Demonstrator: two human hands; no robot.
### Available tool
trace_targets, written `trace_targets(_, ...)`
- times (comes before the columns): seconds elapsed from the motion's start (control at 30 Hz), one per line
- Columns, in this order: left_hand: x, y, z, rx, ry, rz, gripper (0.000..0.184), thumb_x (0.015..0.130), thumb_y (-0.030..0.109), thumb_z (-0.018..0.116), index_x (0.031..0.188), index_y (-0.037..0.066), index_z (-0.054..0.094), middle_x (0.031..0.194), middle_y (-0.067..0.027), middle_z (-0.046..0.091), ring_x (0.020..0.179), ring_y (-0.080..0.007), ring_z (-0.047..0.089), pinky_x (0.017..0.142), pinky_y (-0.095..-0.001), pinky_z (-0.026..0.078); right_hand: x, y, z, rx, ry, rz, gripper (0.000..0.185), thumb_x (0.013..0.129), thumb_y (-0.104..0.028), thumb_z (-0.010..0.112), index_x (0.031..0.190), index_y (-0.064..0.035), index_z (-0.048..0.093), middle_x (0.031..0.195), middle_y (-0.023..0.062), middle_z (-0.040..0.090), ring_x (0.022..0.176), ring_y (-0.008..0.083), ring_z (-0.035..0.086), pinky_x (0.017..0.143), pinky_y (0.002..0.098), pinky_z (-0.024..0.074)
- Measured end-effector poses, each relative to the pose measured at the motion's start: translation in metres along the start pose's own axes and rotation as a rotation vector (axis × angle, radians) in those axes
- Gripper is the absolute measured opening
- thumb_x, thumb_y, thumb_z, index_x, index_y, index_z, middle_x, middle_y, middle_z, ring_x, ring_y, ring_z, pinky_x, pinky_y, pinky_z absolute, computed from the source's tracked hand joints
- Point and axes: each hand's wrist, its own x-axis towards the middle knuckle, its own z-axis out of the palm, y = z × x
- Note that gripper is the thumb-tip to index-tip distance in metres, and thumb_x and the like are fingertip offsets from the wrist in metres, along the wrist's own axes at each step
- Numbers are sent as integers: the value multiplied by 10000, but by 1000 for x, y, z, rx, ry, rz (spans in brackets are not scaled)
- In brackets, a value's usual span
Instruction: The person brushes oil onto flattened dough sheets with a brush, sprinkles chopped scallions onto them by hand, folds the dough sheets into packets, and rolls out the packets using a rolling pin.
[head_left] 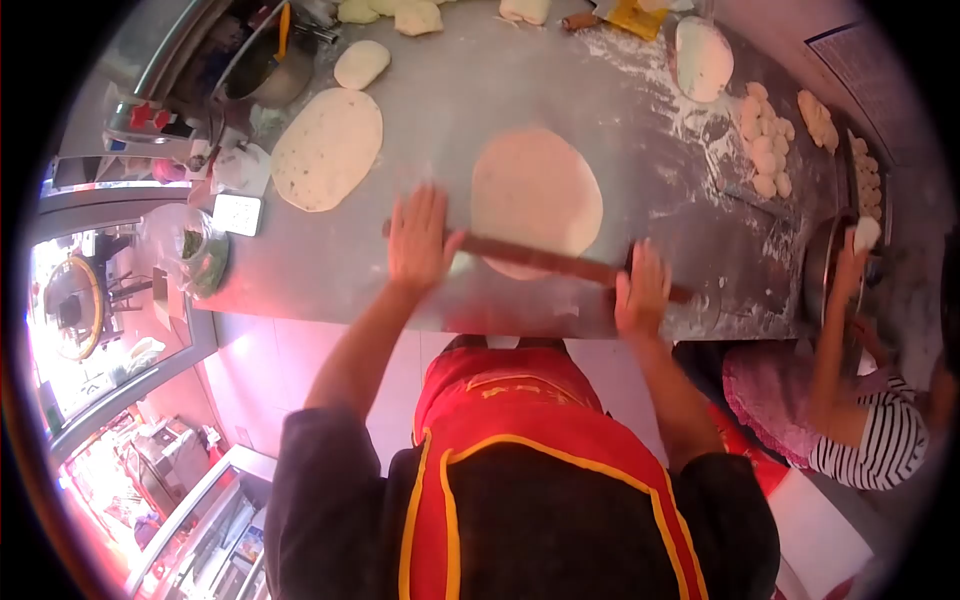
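Note:
A long brown rolling pin (540, 260) lies slantwise over the near edge of a flat, round sheet of dough (537, 190) on the metal worktop (430, 90). My left hand (420, 238) rests palm down on the pin's left part, fingers stretched out past it. Near the pin's right end lies my right hand (645, 288), also flat, with the fingers pointing forward. Neither hand's fingers wrap round the pin. To the left is another rolled sheet of dough (327, 150) with dark flecks, a smaller dough piece (362, 65) above it.
Small dough balls (766, 140) and a flecked dough oval (703, 60) lie at the right amid scattered flour. A metal pot (268, 75) and a white scale (238, 214) stand left. A co-worker's arm (838, 310) reaches over a pot at the right edge.

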Motion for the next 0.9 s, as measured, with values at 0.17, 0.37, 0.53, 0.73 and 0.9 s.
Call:
trace_targets(0.17, -64, -3, -2, -102, 134, 125, 614, 701, 224, 761, 1231, 12, 535, 1226, -153, 555, 1186, -351, 499, 1024, -486, 371, -48, 7, -12, 79, -112, -36, 520, 795, -149, 693, 1282, -78, 525, 1236, 137, 557, 1158, 367, 494, 1036, 522, 337)
trace_targets(0.37, -77, -4, -42, -186, 38, -43, 289, 736, 206, 732, 936, 70, 574, 931, -94, 587, 873, -319, 554, 747, -444, 432, 53, 16, -53, 124, -75, -338, 456, 783, -129, 701, 1214, -84, 556, 1178, 128, 576, 1115, 336, 514, 981, 488, 370)
trace_targets(0.53, -98, -7, -30, -147, 203, -415, 243, 807, 234, 691, 947, 65, 588, 897, -107, 592, 857, -332, 558, 730, -445, 447, 159, -8, 16, 420, 131, 10, 495, 765, -137, 722, 1220, -54, 546, 1190, 168, 580, 1140, 353, 511, 1005, 451, 369)
trace_targets(0.73, -67, -19, -16, 29, 277, -675, 284, 844, 251, 667, 1028, 46, 600, 966, -123, 590, 914, -343, 554, 781, -441, 450, 237, -74, 88, 505, -178, -263, 368, 701, -165, 714, 1040, -68, 610, 965, 146, 617, 996, 374, 548, 829, 466, 456)
trace_targets(0.9, -25, 2, -19, -100, 341, -433, 618, 813, 207, 717, 1328, 9, 438, 1338, -200, 463, 1234, -396, 434, 1007, -432, 389, 234, -74, 55, 379, -444, -407, 198, 780, -138, 647, 962, -64, 622, 1012, 161, 616, 913, 312, 589, 797, 407, 492)
